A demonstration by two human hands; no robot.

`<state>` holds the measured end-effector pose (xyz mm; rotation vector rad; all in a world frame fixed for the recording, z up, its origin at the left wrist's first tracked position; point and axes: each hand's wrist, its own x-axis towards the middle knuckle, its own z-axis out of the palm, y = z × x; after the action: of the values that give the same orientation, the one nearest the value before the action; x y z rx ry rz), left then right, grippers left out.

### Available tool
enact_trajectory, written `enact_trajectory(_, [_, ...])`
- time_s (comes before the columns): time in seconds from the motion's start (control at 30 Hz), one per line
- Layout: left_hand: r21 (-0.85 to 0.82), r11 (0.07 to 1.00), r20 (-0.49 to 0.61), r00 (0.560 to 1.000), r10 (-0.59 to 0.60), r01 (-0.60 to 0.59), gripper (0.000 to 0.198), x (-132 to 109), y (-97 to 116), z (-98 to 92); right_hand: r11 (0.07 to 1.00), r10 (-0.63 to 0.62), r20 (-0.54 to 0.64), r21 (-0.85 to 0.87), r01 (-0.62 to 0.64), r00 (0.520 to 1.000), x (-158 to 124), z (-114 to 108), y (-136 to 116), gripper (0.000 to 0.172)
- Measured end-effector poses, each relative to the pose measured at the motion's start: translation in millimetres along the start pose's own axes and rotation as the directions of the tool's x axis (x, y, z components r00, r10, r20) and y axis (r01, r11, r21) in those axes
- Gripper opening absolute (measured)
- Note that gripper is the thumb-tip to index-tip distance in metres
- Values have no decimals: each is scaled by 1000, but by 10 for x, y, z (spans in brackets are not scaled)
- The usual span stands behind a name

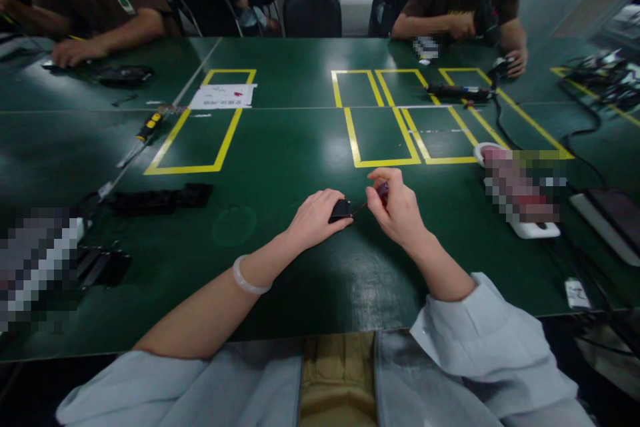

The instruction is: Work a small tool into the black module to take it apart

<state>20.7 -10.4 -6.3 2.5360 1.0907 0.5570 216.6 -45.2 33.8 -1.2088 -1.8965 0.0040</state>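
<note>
On the green table (290,293), my left hand (316,217) is closed around a small black part (341,210), whose right end shows past the fingers. A screwdriver (383,191) with a dark reddish handle is gripped in my right hand (397,208). Its thin shaft slants down to the left, and the tip is at or very near the right end of the black part. Whether the tip touches it cannot be made out.
Yellow tape frames (387,163) mark the table ahead. At left lie a black strip (160,199), a yellow-black tool (150,127) and black pieces (103,265). A white-edged device (536,229) and cables (600,80) are at right. People work across the table.
</note>
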Motion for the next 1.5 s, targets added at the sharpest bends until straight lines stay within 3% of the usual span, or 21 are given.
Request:
enact_trajectory(0.43, [11,1000,17,1000,-15,15,39,1,10,3,998,-25,53,54,22,998,-49,53,-1,19])
enact_trajectory(0.63, [17,1000,16,1000,-15,15,38,1,3,14,997,0,15,80,-1,1000,-62,50,-10,28])
enact_trajectory(1.13, [14,1000,10,1000,-13,13,38,0,-10,32,998,-59,9,-3,59,998,-25,-5,-12,10])
enact_trajectory(1.5, [15,1000,12,1000,-14,14,38,1,-15,32,997,-53,8,-58,54,999,-12,-27,4,10])
